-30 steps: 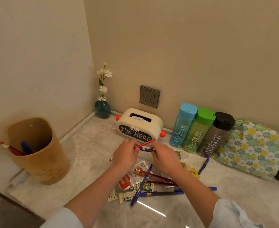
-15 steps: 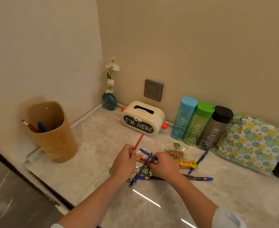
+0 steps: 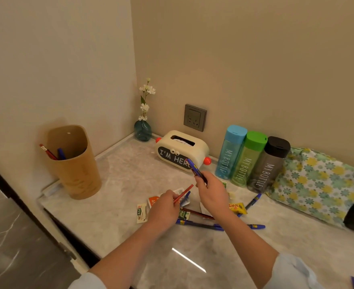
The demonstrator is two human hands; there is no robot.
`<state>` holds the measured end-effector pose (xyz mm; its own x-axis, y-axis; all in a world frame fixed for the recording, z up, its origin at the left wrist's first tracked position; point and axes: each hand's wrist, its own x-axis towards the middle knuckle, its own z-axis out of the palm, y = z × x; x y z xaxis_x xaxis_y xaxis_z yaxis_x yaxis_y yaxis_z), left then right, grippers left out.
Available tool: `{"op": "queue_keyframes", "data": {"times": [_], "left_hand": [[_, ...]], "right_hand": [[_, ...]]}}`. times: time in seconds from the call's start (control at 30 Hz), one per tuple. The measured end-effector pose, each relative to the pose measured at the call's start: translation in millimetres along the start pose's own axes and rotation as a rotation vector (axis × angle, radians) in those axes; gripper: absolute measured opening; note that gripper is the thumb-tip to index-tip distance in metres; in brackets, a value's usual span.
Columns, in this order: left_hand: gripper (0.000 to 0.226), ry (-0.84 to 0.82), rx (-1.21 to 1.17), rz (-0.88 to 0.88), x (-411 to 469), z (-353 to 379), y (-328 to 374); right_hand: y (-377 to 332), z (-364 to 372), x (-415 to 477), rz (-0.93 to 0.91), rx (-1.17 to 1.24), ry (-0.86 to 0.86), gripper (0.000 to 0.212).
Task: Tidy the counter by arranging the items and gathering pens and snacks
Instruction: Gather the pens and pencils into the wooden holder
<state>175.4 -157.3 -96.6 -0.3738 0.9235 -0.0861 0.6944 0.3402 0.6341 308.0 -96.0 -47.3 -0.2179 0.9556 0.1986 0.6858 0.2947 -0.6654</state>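
Marble-look worktop [image 3: 130, 184] in a beige wall corner. All places are given from the cream "I'M HERE" tissue box [image 3: 182, 151] at the back wall.

1. Right hand [image 3: 212, 195]: grip pinching a blue pen [image 3: 195, 168], raised just in front of the tissue box, with its upper end overlapping the lettering. Judged lifted clear of the pile for handing over or carrying off.
2. Left hand [image 3: 164, 207]: grip curled round a red pen [image 3: 183, 193] (pen or pencil, cannot tell), in front of the box and lower. The shaft slants up toward the right hand. Judged the collecting hand, bundling so one trip serves.
3. Loose pens [image 3: 199, 224]: several blue and one dark red, lying crossed in front of the box, beneath and beyond the hands. Not yet gathered.
4. Snack packets [image 3: 142, 212]: white, orange, green and yellow, lying flat among the loose pens. Not yet gathered.
5. Tan pen cup [image 3: 76, 163]: well apart from the box, toward the side wall. A red pencil [image 3: 47, 152] and another blue pen lean inside, so it is the likely destination for the pens.
6. Three "MY BOTTLE" bottles [image 3: 248, 159]: beside the box on its far side from the cup, upright and touching in a row along the wall. They appear already arranged.
7. Floral cloth [image 3: 322, 182]: beyond the bottles.
8. Teal vase [image 3: 142, 130]: in the corner near the box, holding white flowers.
9. Wall socket [image 3: 195, 117]: above the box.
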Motion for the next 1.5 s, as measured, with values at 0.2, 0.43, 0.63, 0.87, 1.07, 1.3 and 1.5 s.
{"op": "queue_keyframes", "data": {"times": [0.2,0.43,0.63,0.87,1.07,1.3,1.5], "left_hand": [[0.029,-0.035,0.176,0.023,3.5,3.5,6.5],[0.025,-0.033,0.012,-0.042,18.4,-7.3,11.0],[0.02,0.196,-0.188,0.072,25.2,-44.5,17.6],[0.019,0.438,-0.155,0.217,21.3,-98.5,10.9],[0.022,0.536,0.154,0.484,14.9,-150.4,-4.0],[0.024,0.642,0.363,0.483,12.3,-197.5,-21.8],[0.067,0.742,0.036,0.162,17.0,-234.6,-31.6]], "right_hand": [[3.3,0.2,-1.5,0.049,0.096,-0.05,0.018],[5.3,5.0,4.2,0.257,0.351,-0.203,0.022],[-25.8,1.6,13.1,0.45,0.723,-0.374,0.025],[-79.7,-1.9,29.8,0.491,1.02,-0.654,0.038],[-132.3,-4.8,44.3,0.371,1.021,-1.036,0.044],[-174.8,9.7,47.5,0.225,0.932,-1.164,0.028],[-221.3,39.1,49.3,0.05,0.863,-0.977,0.022]]}}
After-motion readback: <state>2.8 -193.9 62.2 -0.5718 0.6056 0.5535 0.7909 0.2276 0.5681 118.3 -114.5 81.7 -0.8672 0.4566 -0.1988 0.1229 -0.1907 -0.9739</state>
